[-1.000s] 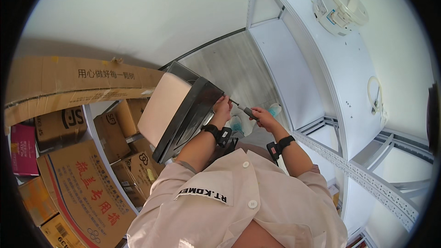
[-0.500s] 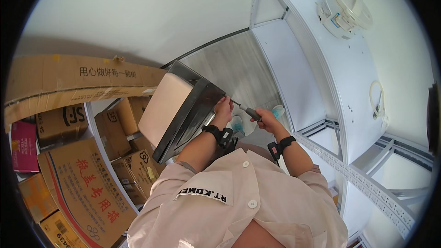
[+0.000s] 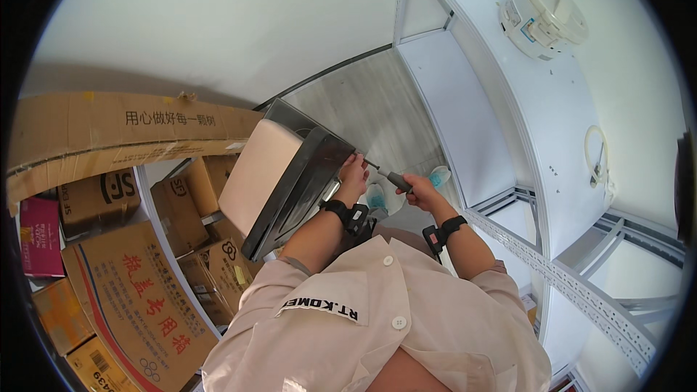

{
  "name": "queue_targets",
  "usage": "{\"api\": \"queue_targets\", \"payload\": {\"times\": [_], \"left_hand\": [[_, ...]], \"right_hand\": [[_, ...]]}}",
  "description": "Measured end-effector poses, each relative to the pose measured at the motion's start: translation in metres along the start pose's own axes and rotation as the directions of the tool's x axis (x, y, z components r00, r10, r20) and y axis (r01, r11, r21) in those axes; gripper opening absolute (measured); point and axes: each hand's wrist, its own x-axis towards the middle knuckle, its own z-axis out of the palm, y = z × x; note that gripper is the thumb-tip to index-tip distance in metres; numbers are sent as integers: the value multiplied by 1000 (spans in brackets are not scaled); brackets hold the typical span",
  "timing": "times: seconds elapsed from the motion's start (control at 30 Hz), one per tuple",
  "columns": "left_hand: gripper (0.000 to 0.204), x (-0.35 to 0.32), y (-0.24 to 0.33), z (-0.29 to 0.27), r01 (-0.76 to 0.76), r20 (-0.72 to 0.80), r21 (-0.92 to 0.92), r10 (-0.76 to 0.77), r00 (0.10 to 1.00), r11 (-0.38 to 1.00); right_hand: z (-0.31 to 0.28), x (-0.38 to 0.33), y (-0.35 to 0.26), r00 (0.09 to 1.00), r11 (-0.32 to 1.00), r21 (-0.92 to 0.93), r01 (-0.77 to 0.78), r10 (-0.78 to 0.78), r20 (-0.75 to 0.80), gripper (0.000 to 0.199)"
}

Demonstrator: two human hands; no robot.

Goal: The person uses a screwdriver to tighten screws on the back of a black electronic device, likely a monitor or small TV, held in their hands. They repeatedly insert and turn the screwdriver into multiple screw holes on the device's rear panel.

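My right hand (image 3: 422,193) is closed round the grey handle of a screwdriver (image 3: 396,180). Its thin shaft points up and left, toward the corner of a glossy black appliance-like unit (image 3: 328,151). At that corner my left hand (image 3: 353,173) is closed, fingertips pinched beside the screwdriver's tip; whatever they hold is too small to make out. A smooth beige slab (image 3: 260,168) with rounded corners lies against the unit's left side. The unit stands tilted, left of my legs. Both wrists wear black straps with small boxes.
On the left, a long cardboard box (image 3: 109,127) tops a shelf packed with several cartons (image 3: 134,305). White metal shelving (image 3: 465,109) runs along the right, bearing a white lidded bucket (image 3: 541,22) and a coiled pale cable (image 3: 597,156). Grey flooring (image 3: 363,94) lies ahead.
Almost nothing differs. The view has shifted very slightly; both hands and the screwdriver keep their places at the unit's corner.
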Motion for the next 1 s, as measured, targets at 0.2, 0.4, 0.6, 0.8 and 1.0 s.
{"api": "queue_targets", "payload": {"times": [0.2,0.4,0.6,0.8,1.0], "left_hand": [[25,-4,3,1,16,12,37,-16,1000,999],[25,-2,3,-1,18,28,53,-20,999,998],[29,2,1,-5,17,58,42,-19,998,999],[28,1,0,-5,-11,52,30,9,999,999],[13,3,0,-4,-55,108,-6,55,993,998]], "right_hand": [[-1,0,3,1000,1000,15,7,-7,17,27],[2,-3,3,1000,1000,13,-5,5,5,28],[4,-3,7,1000,1000,19,18,-17,-9,29],[2,1,11,986,977,-144,159,-163,-17,32],[3,8,21,924,878,-367,308,-368,-105,38]]}}
